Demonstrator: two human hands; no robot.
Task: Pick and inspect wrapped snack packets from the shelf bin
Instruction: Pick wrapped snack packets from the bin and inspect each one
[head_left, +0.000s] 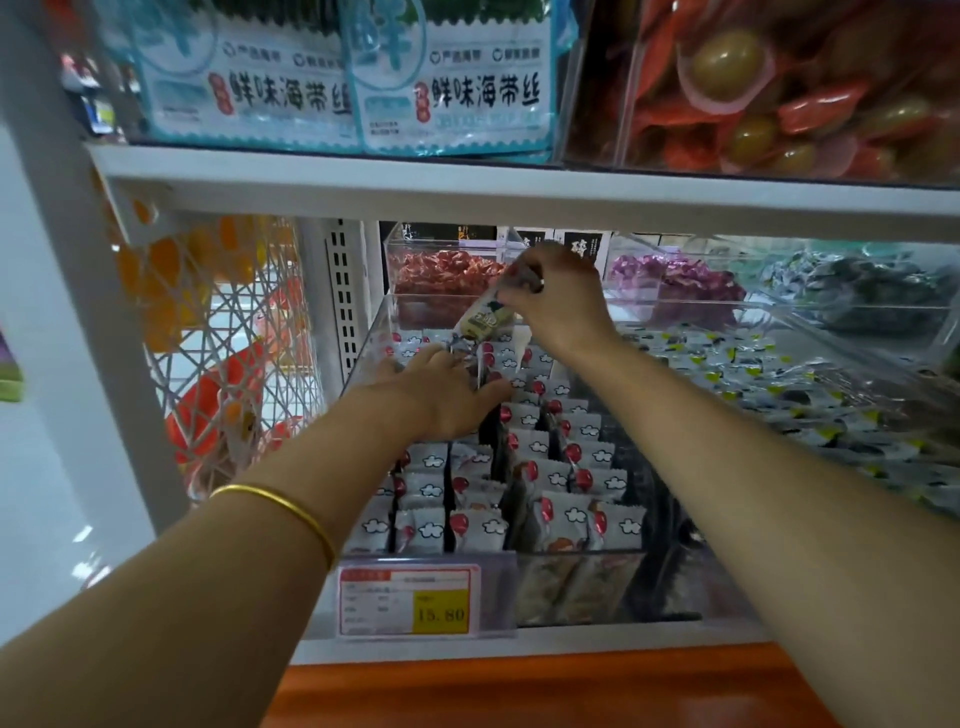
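One snack packet (485, 319), white and green, is held tilted above the far end of the clear bin (363, 348). Its upper end is in the right hand (561, 301), whose fingers are curled around it. The left hand (441, 395) lies below it over the rows, fingers stretched out and grasping nothing. Its fingertips reach the packet's lower crimped end; contact cannot be determined. The bin holds upright rows of white packets (545, 467) with red and cloud marks. A gold bangle (291, 506) sits on the left forearm. A price tag (408, 600) is fixed at the bin's near front. To the right, a neighbouring bin holds black-and-yellow packets (753, 374). Farther back stand bins of red sweets (447, 275) and purple sweets (675, 286). Seaweed bags (452, 88) stand on the upper shelf (467, 187), at left
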